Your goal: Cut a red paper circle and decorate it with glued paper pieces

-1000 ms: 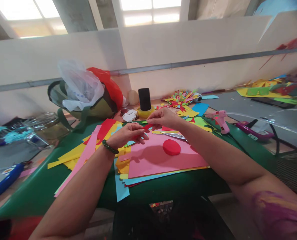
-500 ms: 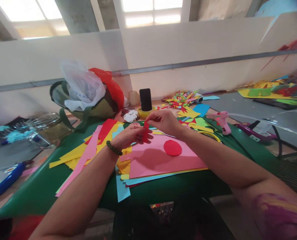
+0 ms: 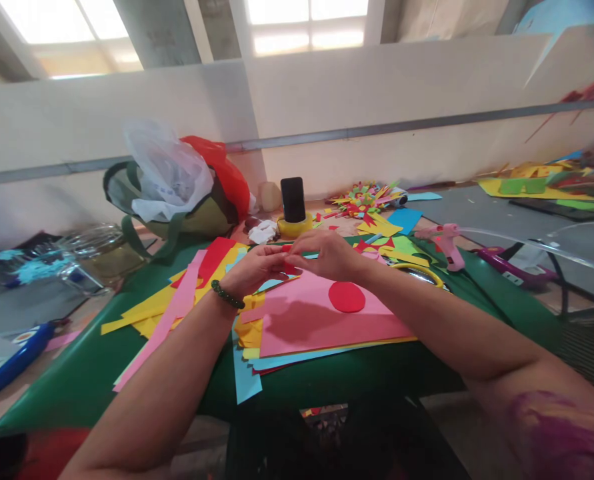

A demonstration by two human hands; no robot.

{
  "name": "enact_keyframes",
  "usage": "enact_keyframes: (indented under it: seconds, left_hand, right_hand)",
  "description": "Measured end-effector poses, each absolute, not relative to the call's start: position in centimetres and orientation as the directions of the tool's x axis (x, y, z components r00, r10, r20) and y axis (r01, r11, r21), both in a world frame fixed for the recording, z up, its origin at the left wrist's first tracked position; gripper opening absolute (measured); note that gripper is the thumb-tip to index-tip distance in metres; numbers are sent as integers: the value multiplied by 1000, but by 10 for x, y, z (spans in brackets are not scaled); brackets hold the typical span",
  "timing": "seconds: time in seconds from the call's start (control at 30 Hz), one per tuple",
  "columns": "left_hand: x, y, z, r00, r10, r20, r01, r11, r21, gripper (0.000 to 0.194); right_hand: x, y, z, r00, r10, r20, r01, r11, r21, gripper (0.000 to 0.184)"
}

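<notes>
Between my two hands, above the table, is a small piece of red paper, mostly covered by fingers. My left hand, with a dark green bead bracelet at the wrist, pinches it from the left. From the right, my right hand closes its fingers on the same piece. Below them lies a stack of coloured sheets with a pink sheet on top. A red paper circle rests flat on that pink sheet.
Paper strips lie at the left. Behind stand a phone on a yellow tape roll and a bag. At the right are a pink glue gun, a yellow-rimmed round object and paper scraps.
The red paper stood upright and showed more half a second ago. My right hand has come down over it, and the fingers of both hands are now closer together.
</notes>
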State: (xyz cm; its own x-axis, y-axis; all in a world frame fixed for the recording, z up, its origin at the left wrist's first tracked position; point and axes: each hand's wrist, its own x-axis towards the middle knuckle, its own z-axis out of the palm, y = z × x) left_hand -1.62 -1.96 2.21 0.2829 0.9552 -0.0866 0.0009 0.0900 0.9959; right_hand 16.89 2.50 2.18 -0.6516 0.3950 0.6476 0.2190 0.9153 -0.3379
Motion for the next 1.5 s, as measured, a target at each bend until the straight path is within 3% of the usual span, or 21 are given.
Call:
enact_keyframes:
  seconds: [0.1, 0.2, 0.37, 0.5, 0.7, 1.03, 1.3, 1.5]
  left_hand:
    - [-15, -21, 22, 316, 946, -74, 85, 49, 995, 31]
    - [-13, -23, 22, 331, 942, -64, 155, 12, 988, 44]
    - [-11, -25, 24, 326, 945, -40, 142, -7, 990, 66]
    - [-12, -24, 25, 283, 952, -117, 91, 95, 991, 43]
    - [-13, -24, 26, 270, 945, -185, 68, 173, 983, 35]
    - [-15, -22, 23, 286, 955, -80, 83, 58, 995, 42]
    - [-10, -25, 25, 198, 980, 10, 209, -53, 976, 33]
    - [-13, -22, 26, 64, 986, 152, 189, -161, 969, 41]
  right_hand:
    - [168, 29, 23, -520, 585, 622, 251, 801, -543, 17]
    - [165, 34, 22, -550, 695, 463, 184, 641, -745, 18]
    - [164, 39, 20, -580, 744, 332, 57, 444, -894, 24]
    - [167, 42, 25, -529, 799, 286, 1, 338, -941, 27]
    - [170, 41, 31, -492, 838, 237, -4, 269, -963, 29]
    - [166, 44, 23, -514, 814, 273, -34, 298, -954, 31]
    - [166, 39, 26, -541, 794, 278, -46, 302, -952, 31]
    - [170, 49, 26, -397, 826, 401, -82, 403, -911, 26]
